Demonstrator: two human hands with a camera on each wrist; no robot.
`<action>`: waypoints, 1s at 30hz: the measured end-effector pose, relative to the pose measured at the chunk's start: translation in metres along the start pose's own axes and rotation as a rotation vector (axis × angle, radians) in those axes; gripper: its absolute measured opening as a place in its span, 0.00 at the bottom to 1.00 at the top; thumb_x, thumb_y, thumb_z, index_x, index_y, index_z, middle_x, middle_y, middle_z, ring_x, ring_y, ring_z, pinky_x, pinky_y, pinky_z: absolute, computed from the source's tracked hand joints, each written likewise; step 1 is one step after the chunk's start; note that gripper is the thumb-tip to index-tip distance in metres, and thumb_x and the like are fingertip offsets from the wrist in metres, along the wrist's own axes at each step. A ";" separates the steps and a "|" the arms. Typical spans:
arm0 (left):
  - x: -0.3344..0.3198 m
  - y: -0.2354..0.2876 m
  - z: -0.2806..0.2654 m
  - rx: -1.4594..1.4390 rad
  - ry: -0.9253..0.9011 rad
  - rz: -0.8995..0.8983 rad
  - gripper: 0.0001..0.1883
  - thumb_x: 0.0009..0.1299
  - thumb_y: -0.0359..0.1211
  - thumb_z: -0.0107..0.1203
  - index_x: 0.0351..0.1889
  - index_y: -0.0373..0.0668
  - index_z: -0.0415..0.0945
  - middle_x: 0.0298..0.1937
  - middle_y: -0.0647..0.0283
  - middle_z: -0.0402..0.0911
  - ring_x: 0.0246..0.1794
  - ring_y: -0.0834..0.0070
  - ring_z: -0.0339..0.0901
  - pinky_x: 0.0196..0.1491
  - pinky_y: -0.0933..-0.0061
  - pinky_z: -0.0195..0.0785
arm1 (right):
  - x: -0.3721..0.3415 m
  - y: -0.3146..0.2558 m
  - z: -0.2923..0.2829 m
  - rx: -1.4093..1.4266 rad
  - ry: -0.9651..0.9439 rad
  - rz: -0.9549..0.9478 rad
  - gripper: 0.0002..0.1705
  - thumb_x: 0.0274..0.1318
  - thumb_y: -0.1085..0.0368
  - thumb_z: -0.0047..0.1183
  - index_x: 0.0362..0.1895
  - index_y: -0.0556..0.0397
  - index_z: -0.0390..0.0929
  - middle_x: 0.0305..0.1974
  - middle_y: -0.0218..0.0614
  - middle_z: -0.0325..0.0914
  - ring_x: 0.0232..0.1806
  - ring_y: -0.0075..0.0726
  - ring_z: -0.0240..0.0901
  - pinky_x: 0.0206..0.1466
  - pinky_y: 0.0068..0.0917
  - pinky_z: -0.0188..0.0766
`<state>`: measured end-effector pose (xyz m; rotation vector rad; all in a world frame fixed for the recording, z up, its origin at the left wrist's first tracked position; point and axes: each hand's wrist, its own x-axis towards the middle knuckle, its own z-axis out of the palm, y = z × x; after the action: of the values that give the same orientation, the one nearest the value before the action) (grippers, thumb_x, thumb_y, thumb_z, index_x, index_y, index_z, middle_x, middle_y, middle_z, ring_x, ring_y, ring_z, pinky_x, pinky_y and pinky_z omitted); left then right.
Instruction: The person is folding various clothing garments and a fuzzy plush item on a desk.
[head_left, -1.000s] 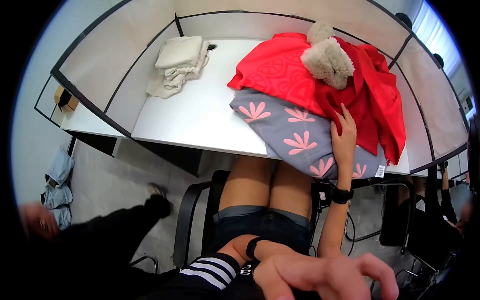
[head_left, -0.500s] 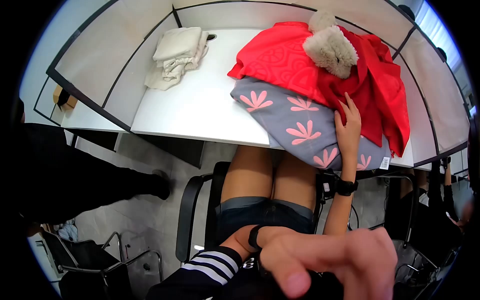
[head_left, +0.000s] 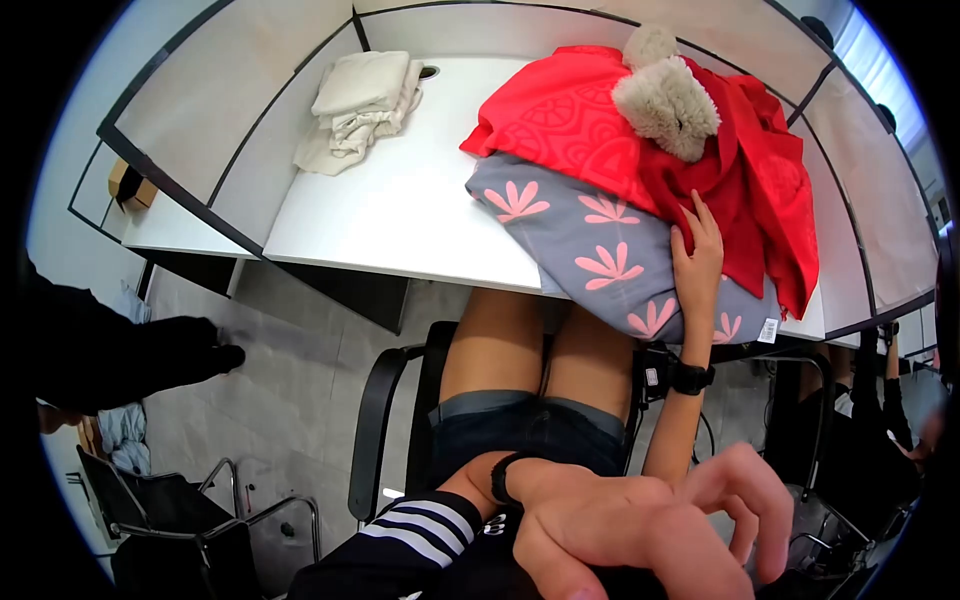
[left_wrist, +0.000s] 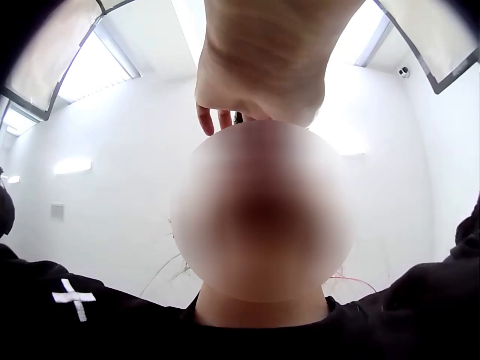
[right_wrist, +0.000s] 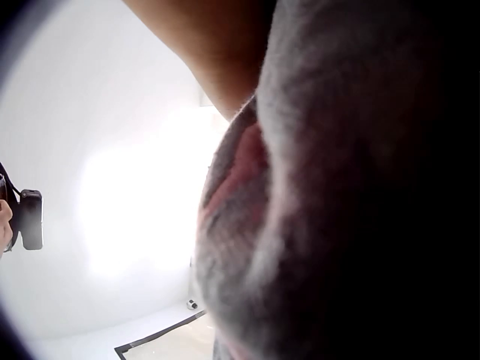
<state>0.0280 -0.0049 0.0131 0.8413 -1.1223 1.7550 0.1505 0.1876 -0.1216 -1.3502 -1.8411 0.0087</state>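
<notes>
The right hand [head_left: 697,255] lies with its fingers extended and slightly apart on a soft grey fabric bundle printed with pink leaf shapes [head_left: 590,235], its fingertips touching a bright red cloth with a tone-on-tone pattern [head_left: 560,110] heaped just beyond. A fluffy beige plush piece [head_left: 665,105] sits on the red cloth, ahead of that hand. To the hand's right, the red folds run close to a pale, black-framed partition panel [head_left: 860,180]; toward the wrist, the grey bundle laps over the near edge of a smooth white desk [head_left: 400,215], a white barcode tag [head_left: 768,330] at its corner. Left of the hand, past the bundle's edge, bare desktop stretches to a folded cream cloth stack [head_left: 355,95], well apart. The left hand [head_left: 640,520] is raised close to the head camera, fingers loosely bent, with nothing visible in them.
</notes>
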 end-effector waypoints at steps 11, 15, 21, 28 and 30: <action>0.019 0.063 -0.018 -0.061 0.264 -0.646 0.26 0.72 0.44 0.51 0.62 0.38 0.64 0.53 0.53 0.75 0.50 0.70 0.69 0.47 0.73 0.63 | 0.001 -0.003 -0.003 0.020 -0.012 0.002 0.20 0.60 0.65 0.50 0.56 0.56 0.76 0.69 0.42 0.65 0.69 0.54 0.59 0.72 0.43 0.52; 0.025 0.071 -0.044 0.381 0.567 -0.686 0.23 0.75 0.36 0.46 0.66 0.41 0.59 0.56 0.57 0.72 0.52 0.74 0.69 0.50 0.75 0.62 | 0.001 -0.007 -0.004 -0.010 0.000 0.017 0.21 0.60 0.66 0.50 0.57 0.57 0.76 0.69 0.43 0.65 0.70 0.54 0.58 0.73 0.43 0.51; 0.020 0.073 -0.057 0.386 0.598 -0.650 0.19 0.76 0.32 0.44 0.63 0.41 0.60 0.52 0.61 0.70 0.51 0.76 0.69 0.50 0.76 0.61 | 0.002 -0.001 -0.003 0.010 -0.019 0.022 0.21 0.59 0.66 0.51 0.57 0.57 0.76 0.69 0.43 0.65 0.70 0.54 0.58 0.73 0.43 0.51; 0.023 0.074 -0.061 0.398 0.599 -0.615 0.16 0.75 0.30 0.45 0.60 0.40 0.61 0.45 0.64 0.67 0.46 0.76 0.66 0.48 0.76 0.60 | 0.002 -0.003 -0.003 0.014 -0.005 0.007 0.21 0.59 0.66 0.51 0.56 0.58 0.76 0.69 0.43 0.65 0.69 0.55 0.59 0.73 0.43 0.51; 0.023 0.075 -0.062 0.405 0.602 -0.623 0.16 0.75 0.30 0.46 0.59 0.40 0.61 0.45 0.65 0.67 0.45 0.77 0.66 0.47 0.76 0.60 | 0.002 0.000 -0.002 0.013 -0.001 0.001 0.21 0.59 0.66 0.51 0.56 0.58 0.76 0.68 0.43 0.65 0.69 0.55 0.59 0.73 0.43 0.51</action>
<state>-0.0553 0.0433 -0.0159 0.7133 -0.0816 1.5411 0.1519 0.1882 -0.1188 -1.3419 -1.8386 0.0219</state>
